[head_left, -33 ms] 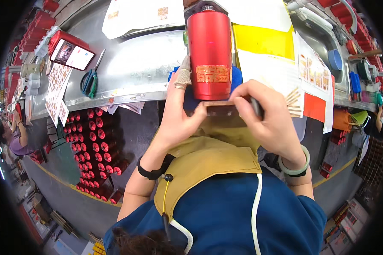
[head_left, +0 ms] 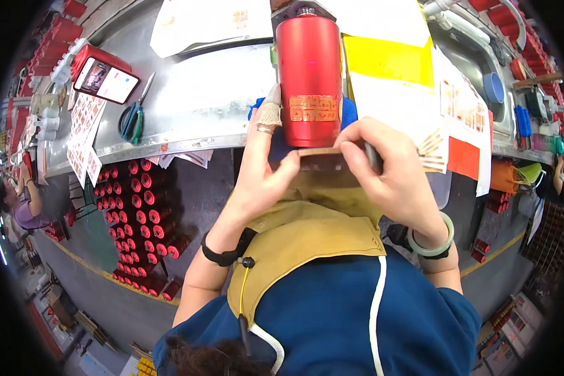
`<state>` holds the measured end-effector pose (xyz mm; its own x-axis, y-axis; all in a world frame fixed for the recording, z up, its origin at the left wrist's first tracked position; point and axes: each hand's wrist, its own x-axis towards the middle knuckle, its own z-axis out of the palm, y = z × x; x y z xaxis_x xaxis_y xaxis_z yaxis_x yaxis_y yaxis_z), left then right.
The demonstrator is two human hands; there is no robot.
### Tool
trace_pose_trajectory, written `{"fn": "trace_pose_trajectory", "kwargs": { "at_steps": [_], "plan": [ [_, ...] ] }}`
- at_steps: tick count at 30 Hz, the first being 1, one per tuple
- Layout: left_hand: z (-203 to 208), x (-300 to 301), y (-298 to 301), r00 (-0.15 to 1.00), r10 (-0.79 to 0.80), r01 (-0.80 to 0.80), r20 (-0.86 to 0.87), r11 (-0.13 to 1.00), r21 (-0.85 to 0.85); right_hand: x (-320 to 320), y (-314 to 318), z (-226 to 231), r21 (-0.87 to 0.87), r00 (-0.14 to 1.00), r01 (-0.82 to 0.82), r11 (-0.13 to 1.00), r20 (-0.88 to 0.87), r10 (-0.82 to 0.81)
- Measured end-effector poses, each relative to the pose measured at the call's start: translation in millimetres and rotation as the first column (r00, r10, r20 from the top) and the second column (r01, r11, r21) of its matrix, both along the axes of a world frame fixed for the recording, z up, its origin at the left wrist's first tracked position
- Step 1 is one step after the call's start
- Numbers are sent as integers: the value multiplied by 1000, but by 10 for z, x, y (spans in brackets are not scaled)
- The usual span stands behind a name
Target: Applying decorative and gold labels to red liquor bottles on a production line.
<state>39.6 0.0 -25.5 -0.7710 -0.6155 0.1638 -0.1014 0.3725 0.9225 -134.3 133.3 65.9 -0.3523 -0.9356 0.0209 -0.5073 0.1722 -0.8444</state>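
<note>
What I'm wearing
Blue top, tan apron with white cord, black band on left wrist [head_left: 222,250], pale green bangle on right wrist [head_left: 431,241].

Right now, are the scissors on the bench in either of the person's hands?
No: the scissors lie on the metal bench, apart from both hands, which are at the red canister.

The middle of the metal bench [head_left: 213,94] is bare between the scissors [head_left: 133,117] and the red bottle [head_left: 309,78]. Paper sheets [head_left: 391,69] cover its right part, and a phone [head_left: 106,78] blocks the left corner.
</note>
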Motion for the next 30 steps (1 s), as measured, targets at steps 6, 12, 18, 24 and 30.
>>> {"fn": "trace_pose_trajectory", "kwargs": {
  "at_steps": [6,12,18,24,30],
  "plan": [
    [7,-7,29,993,-10,49,-116,938,343,-16,13,-118,75,999,54,996,2,-55],
    [1,-65,87,996,20,-3,-84,981,196,-22,6,-129,62,998,63,996,24,-65],
    [-11,-72,66,995,12,6,-95,983,184,-34,-33,-128,137,993,101,985,43,-108],
    [-44,-50,86,990,67,-46,-122,985,167,-3,-84,-157,100,993,87,991,72,-94],
    [-48,-99,177,983,141,-132,-116,988,85,-10,-9,-298,97,977,145,985,142,-157]
  ]
}}
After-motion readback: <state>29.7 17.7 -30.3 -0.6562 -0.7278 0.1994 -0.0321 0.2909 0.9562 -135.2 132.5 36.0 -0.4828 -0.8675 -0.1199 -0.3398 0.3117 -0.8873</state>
